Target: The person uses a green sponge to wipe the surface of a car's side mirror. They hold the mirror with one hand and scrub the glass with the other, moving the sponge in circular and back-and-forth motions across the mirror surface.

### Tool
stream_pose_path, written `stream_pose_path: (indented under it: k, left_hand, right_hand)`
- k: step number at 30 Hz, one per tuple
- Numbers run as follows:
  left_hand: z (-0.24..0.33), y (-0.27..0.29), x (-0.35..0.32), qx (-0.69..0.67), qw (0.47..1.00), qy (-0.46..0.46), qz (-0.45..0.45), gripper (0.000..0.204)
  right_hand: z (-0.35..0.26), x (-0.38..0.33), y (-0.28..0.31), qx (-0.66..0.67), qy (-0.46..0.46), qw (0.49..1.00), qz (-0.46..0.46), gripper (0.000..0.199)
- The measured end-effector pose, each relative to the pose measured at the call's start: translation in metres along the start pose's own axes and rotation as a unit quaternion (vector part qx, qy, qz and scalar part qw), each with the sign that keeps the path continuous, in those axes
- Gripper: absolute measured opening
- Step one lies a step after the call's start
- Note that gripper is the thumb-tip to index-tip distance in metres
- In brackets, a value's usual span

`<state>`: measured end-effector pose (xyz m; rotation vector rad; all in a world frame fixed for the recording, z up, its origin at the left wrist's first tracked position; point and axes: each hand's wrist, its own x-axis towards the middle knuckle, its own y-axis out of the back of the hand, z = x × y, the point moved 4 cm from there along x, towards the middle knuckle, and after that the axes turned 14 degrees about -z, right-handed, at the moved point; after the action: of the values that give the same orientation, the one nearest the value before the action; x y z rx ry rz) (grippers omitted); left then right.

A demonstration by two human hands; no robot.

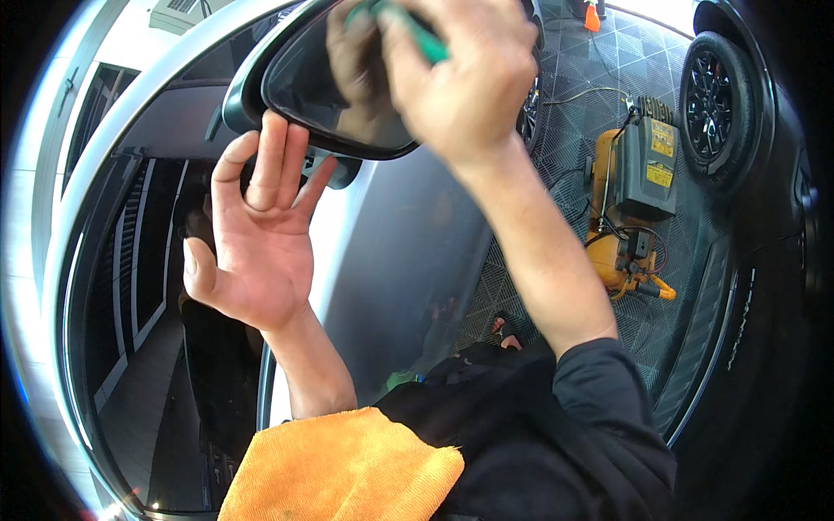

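My right hand [473,74] is closed on a small green item [423,36], pressed against the glass of a car's side mirror [304,74]; its exact kind is mostly hidden by my fingers. The dark glass reflects the hand and the green. With palm turned up and fingers stretched out, my left hand [265,234] touches the mirror's lower edge with its fingertips. It holds nothing. An orange microfibre cloth [343,469] lies draped over my left arm near the bottom of the picture.
Behind the mirror stands a silver-grey car, its door [400,252] and dark side window [130,286] close to me. To the right, a yellow and grey machine [643,165] with cables sits on the tiled floor, beside a black car's wheel [717,108].
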<state>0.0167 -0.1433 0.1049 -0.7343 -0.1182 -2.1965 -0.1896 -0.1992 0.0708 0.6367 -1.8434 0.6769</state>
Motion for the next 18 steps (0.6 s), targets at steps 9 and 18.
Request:
stream_pose_path:
  k: [9, 18]
  left_hand:
    - [0.001, -0.002, -0.002, 0.016, 1.0, 0.007, 0.008, 0.097]
    - [0.001, -0.002, -0.004, 0.052, 0.995, 0.023, 0.078, 0.1]
  right_hand:
    - [0.005, -0.003, -0.002, -0.007, 0.01, 1.0, 0.012, 0.013]
    - [0.014, 0.006, 0.005, -0.006, 0.006, 1.0, 0.021, 0.008]
